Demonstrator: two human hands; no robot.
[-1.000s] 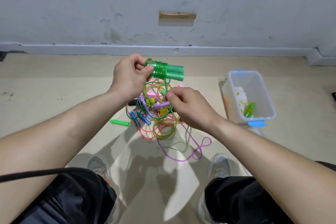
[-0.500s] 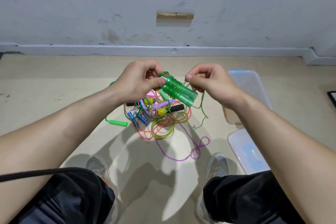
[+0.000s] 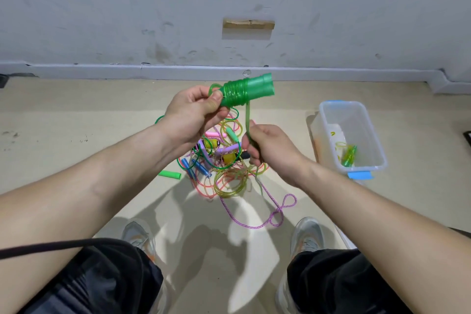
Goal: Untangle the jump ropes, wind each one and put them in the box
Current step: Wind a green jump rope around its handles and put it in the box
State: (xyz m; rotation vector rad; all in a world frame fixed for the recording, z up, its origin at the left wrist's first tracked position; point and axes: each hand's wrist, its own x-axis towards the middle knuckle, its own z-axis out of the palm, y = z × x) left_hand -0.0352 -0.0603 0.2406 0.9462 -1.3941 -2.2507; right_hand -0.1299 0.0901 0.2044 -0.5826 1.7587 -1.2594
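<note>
Head view. Grips the green handles [image 3: 251,89] in the left hand [image 3: 193,112], thumb and fingers curled round their near end, cord coiled about the middle, raised well above the floor [image 3: 76,135]. Pinches the free green rope [image 3: 247,117] in the right hand [image 3: 270,145], just below the handles, strand straight between the two. Beneath, on the floor, a tangle [image 3: 219,160] of pink, yellow, purple and blue ropes; a loose handle [image 3: 169,174] just left of it. To the right, well apart, a clear box [image 3: 374,135], open, with one wound rope [image 3: 348,153] inside.
</note>
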